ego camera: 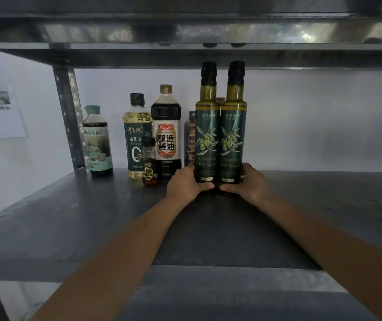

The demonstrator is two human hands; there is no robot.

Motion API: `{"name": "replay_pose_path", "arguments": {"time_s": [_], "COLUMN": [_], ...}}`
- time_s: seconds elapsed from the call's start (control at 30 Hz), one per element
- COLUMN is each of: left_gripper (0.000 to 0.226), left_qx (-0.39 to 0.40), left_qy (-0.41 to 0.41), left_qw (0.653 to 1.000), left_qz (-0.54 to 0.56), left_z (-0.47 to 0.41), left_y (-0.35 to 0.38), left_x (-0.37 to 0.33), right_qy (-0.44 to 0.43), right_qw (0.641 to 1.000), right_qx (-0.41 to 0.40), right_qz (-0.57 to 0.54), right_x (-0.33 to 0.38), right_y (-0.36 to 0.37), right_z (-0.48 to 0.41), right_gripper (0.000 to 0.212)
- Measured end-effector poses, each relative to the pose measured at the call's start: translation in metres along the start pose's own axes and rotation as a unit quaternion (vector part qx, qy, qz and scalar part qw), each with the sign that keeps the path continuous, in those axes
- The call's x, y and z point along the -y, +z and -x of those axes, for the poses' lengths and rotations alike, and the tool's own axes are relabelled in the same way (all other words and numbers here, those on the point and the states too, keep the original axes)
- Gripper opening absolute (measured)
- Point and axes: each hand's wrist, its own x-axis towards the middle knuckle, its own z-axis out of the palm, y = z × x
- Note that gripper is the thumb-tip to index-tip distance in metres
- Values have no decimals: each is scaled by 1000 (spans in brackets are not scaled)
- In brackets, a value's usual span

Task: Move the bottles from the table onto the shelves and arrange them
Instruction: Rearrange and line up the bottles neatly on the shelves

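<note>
Grey metal shelf (69, 216) before a white wall (324, 123): the left hand (185, 184) grips the foot of one tall dark-green glass olive-oil bottle (207, 135), the right hand (250, 184) its twin bottle (232, 135), both upright and touching between the hands. Gripped so low they may topple if pushed; lifted, their black caps (208, 70) could strike the upper shelf (139, 57) just above.

The left hand (186, 185) is gripping the base of the left olive oil bottle (207, 135) and the right hand (249, 184) is gripping the right olive oil bottle (232, 135). Both are standing upright, touching, on the shelf (69, 216). A soy sauce bottle (166, 130) is standing just beside them.
</note>
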Motion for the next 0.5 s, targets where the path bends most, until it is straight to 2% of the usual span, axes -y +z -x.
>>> {"name": "replay_pose_path", "arguments": {"time_s": [0.1, 0.23, 0.3, 0.37, 0.5], "left_gripper": [56, 38, 40, 44, 56], "left_qx": [36, 77, 100, 123, 200], "left_qy": [-12, -14, 9, 44, 114], "left_qw": [995, 963, 957, 956, 945], "left_qz": [-96, -259, -273, -264, -234], "left_z": [12, 43, 64, 85, 107], "left_y": [-4, -11, -15, -19, -15], "left_x": [-5, -15, -20, -24, -46], "right_qy": [-13, -48, -105, -144, -147], "right_qw": [999, 982, 964, 953, 949], "right_qx": [23, 84, 117, 147, 175], "right_qz": [31, 162, 215, 225, 220], "right_x": [-3, -7, -12, -21, -47], "right_y": [0, -21, -40, -63, -115], "right_z": [7, 36, 60, 86, 130], "right_gripper": [68, 41, 30, 32, 40]}}
